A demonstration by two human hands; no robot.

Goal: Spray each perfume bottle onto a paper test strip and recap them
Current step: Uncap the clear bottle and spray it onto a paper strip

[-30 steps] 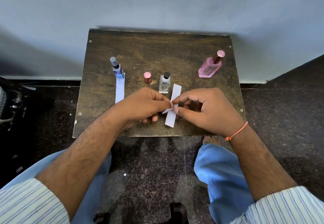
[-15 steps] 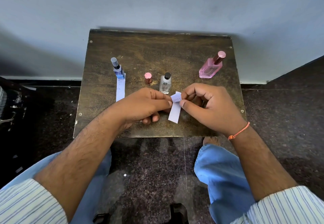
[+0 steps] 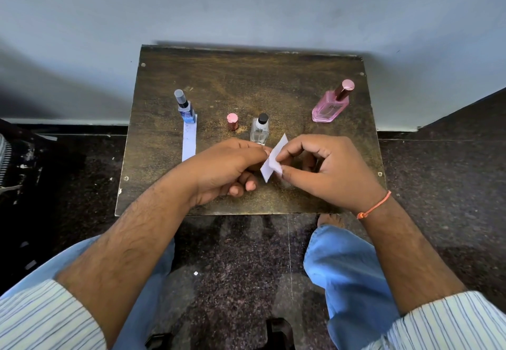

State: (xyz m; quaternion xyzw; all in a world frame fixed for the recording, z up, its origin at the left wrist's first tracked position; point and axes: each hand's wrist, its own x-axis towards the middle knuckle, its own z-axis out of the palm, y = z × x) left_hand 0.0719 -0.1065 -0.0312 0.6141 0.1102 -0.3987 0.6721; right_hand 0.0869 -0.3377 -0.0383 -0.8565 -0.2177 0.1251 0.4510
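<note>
From the head camera I see my left hand [image 3: 232, 167] and right hand [image 3: 325, 168] both pinching a small white paper test strip [image 3: 273, 159], thumb and forefinger clamped on it, held above the worn brown wooden table [image 3: 246, 81]. The table stands against a pale grey wall [image 3: 246, 1] on dark speckled floor [image 3: 241, 253]. Behind the hands stand an uncapped clear glass bottle [image 3: 259, 130], its pink cap [image 3: 232, 121], a blue bottle [image 3: 185, 108] on another strip [image 3: 189, 141], and a capped pink bottle [image 3: 331, 104].

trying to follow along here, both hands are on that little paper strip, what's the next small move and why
Probably let the left hand release the paper strip and reach for the clear bottle just behind it. The right hand already pinches the strip, and the small pink cap stands loose beside that bottle, so it looks ready to spray.
</note>
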